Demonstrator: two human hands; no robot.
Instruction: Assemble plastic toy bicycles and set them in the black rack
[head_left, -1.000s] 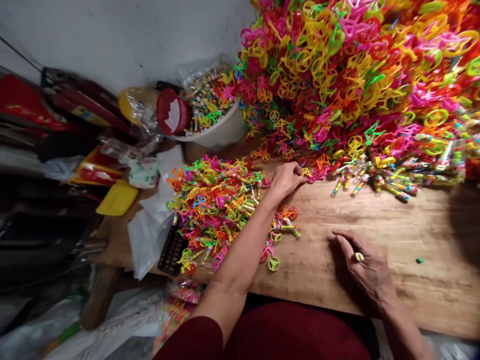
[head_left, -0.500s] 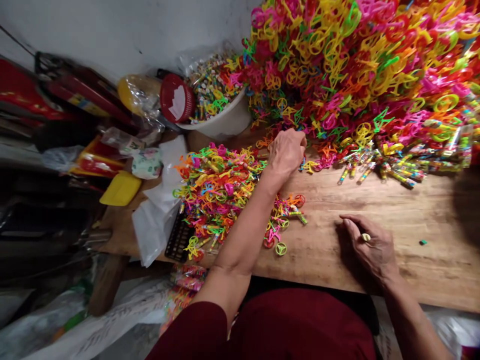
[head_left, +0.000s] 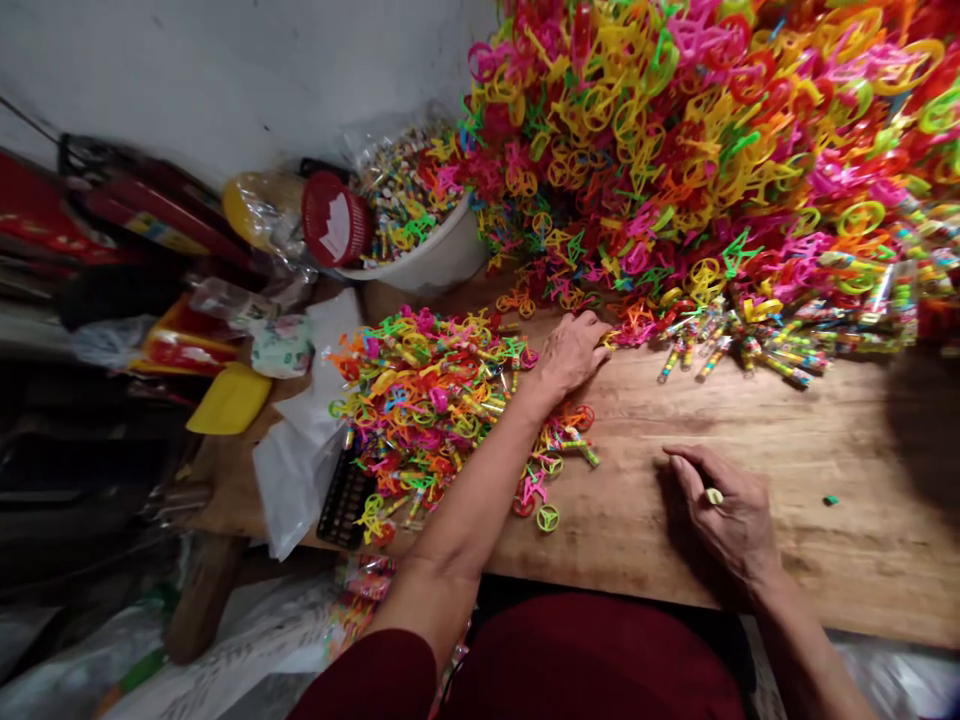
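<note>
My left hand reaches palm down over the wooden table, between a smaller pile of coloured plastic pieces and the big heap behind. Its fingers are bent, thumb and forefinger apart, with the tips by a small yellow plastic piece; the underside is hidden. Resting on the table to the right, my right hand is closed around a small pale-yellow-ended piece, only its round end showing. A lone light green wheel lies below my left forearm.
A large heap of bright plastic pieces rises at the back. Clear tubes with coloured filling lie along its front. A white tub, a red basket and a black crate stand left. A tiny green bit lies right.
My left hand has drawn back from the big heap toward me and its thumb and forefinger have parted. My right hand keeps its place and its grip. The view has shifted slightly.
</note>
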